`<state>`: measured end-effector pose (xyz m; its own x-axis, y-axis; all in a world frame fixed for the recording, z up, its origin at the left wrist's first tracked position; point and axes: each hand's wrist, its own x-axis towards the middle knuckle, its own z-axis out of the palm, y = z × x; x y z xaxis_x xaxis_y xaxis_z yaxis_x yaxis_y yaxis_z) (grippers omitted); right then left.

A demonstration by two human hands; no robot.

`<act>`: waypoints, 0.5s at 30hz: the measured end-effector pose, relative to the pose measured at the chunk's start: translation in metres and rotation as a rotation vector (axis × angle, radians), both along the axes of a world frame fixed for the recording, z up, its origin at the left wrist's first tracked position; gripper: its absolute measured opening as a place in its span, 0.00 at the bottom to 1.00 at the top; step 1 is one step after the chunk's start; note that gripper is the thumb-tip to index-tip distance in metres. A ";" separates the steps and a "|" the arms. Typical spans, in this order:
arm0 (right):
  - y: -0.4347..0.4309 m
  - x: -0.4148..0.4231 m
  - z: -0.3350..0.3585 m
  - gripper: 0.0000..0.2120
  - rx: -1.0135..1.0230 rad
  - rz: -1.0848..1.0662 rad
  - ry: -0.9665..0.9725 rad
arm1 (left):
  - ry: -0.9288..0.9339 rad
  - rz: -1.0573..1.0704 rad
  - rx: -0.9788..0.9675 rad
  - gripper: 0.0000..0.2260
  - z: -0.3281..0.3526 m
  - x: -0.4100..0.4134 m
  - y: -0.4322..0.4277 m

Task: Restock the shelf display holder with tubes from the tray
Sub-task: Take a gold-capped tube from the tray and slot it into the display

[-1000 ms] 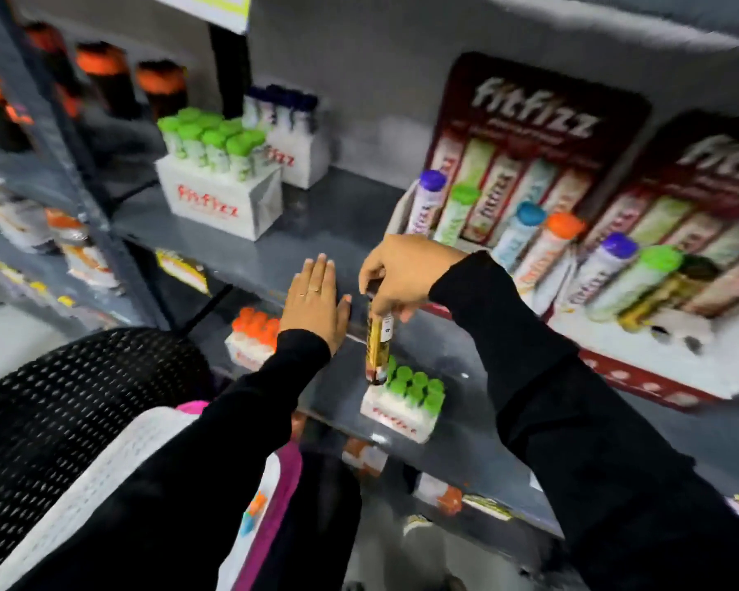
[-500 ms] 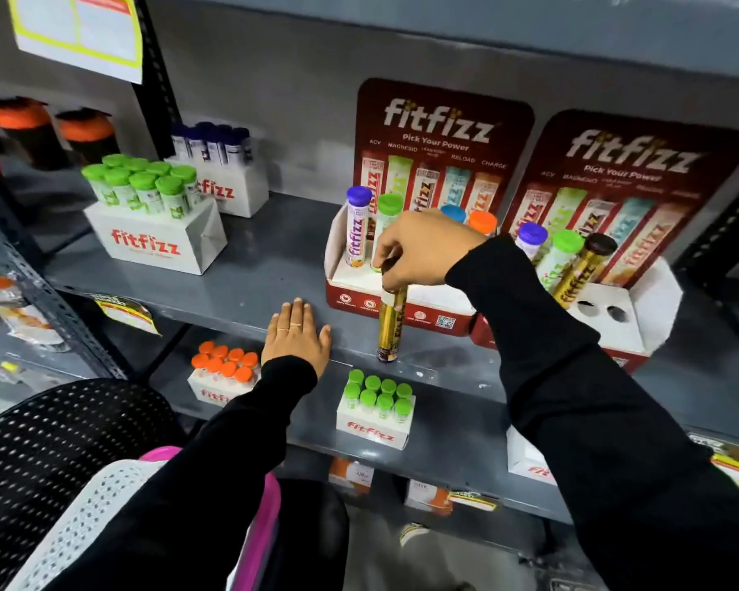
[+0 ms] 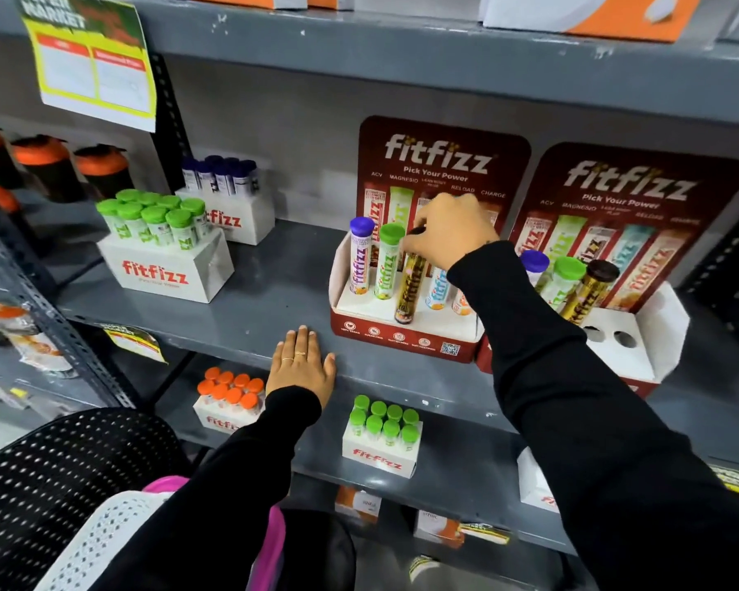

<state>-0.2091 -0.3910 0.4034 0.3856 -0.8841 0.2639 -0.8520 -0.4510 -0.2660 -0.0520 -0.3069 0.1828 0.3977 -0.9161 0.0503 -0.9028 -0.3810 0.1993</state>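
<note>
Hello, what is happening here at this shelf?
A person is restocking a red display holder on the grey shelf. The right hand grips a gold tube by its top and lowers it into the holder's middle slot, between the green-capped tube and a blue one. The left hand rests flat on the shelf edge, holding nothing.

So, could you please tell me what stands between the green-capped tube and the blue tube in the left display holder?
In the head view, the gold tube stands between the green-capped tube and the blue tube, gripped at its top by the right hand.
</note>
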 end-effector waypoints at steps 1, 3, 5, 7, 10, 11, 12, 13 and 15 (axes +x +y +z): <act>-0.003 0.001 -0.001 0.15 -0.013 -0.023 -0.017 | 0.004 0.000 -0.004 0.25 0.000 0.000 0.000; -0.007 -0.001 -0.005 0.14 -0.048 -0.051 -0.023 | 0.009 -0.005 -0.007 0.25 0.000 -0.003 -0.001; -0.010 -0.003 -0.011 0.15 -0.089 -0.067 -0.043 | 0.005 -0.013 -0.004 0.25 0.000 -0.003 -0.001; -0.011 -0.004 -0.016 0.15 -0.109 -0.074 -0.070 | 0.003 -0.017 0.004 0.25 0.000 -0.004 0.000; -0.018 0.004 -0.022 0.14 -0.116 -0.071 -0.096 | -0.006 0.020 -0.012 0.25 -0.002 0.001 0.000; -0.019 0.004 -0.022 0.14 -0.116 -0.074 -0.107 | -0.010 0.017 -0.016 0.25 -0.002 0.002 0.000; -0.021 0.003 -0.023 0.13 -0.119 -0.077 -0.115 | -0.012 0.014 -0.015 0.25 -0.002 0.001 0.000; -0.022 0.002 -0.022 0.13 -0.124 -0.083 -0.114 | -0.009 0.011 -0.015 0.25 -0.001 0.000 0.000; -0.023 0.000 -0.023 0.13 -0.129 -0.083 -0.090 | -0.009 0.006 -0.012 0.25 0.000 -0.001 -0.001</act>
